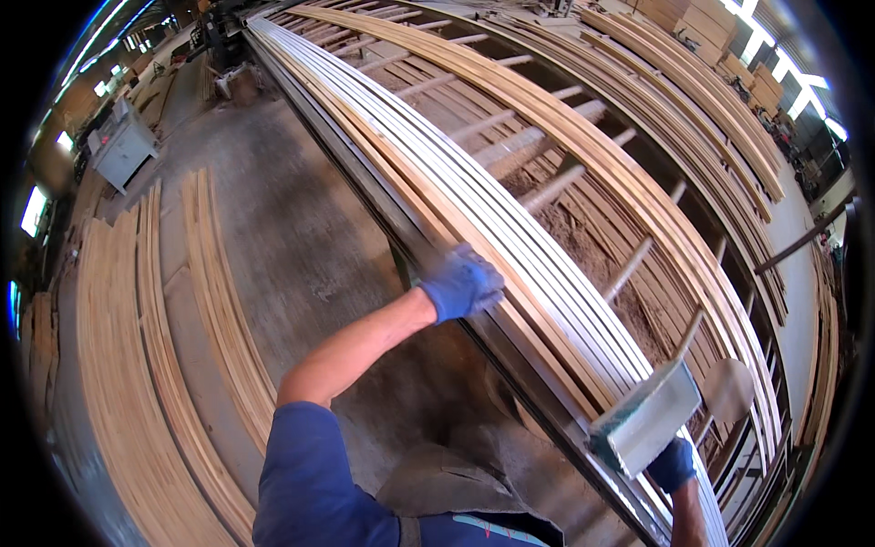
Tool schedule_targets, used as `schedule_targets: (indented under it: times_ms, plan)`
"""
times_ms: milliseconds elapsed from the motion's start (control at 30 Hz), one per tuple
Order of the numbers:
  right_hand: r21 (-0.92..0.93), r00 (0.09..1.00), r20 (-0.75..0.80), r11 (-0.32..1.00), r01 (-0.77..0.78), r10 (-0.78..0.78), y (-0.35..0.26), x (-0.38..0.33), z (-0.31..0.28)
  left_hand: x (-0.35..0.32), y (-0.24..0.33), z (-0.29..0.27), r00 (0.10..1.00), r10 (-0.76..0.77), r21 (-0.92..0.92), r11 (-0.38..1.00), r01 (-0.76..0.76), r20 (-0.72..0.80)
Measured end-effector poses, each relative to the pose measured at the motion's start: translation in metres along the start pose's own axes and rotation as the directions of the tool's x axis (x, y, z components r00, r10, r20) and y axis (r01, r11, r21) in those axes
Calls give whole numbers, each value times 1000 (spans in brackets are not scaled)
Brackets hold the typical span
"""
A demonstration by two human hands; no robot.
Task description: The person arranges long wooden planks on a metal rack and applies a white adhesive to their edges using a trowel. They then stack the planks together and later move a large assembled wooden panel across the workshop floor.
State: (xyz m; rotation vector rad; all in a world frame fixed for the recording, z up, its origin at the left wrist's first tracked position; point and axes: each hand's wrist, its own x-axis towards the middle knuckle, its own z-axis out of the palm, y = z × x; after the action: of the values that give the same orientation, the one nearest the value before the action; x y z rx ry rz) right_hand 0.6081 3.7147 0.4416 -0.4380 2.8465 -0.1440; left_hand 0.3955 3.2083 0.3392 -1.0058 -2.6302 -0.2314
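Note:
Long wooden strips lie side by side on the rollers: several have white upper faces (474, 196), and bare wood strips (410, 187) run along their near left side. My left hand (463, 283), in a blue glove, has its fingers curled over the edge of a bare wood strip. At lower right my right hand (673, 465), also gloved in blue, grips a pale, open, trough-like container (654, 417) with green-stained edges. It is tilted over the white strips. Part of my right hand's fingers is hidden behind it.
More bare strips (565, 114) curve along the rollers (629, 269) to the right. A dark metal rail (365, 196) edges the conveyor on my side. Stacked boards (137, 365) lie on the floor at left, near a grey cabinet (123, 150). Timber piles (693, 105) stand far right.

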Motion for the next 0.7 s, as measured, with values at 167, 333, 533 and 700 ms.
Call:
schedule_targets:
  times_ms: [167,333,533,700]
  plan:
    - [151,996,-10,985,-85,87,-41,45,8,-12,-89,9,988,-50,25,999,47,149]
    - [232,994,-74,971,-63,82,-90,116,-4,19,-101,22,975,-206,-237,954,182,-84]
    - [86,996,-89,996,25,-17,-143,189,-10,15,-182,40,997,26,-169,985,-38,-70]
    - [86,1000,-9,996,-4,4,-212,252,-39,-50,-336,-46,997,-75,171,983,69,33]
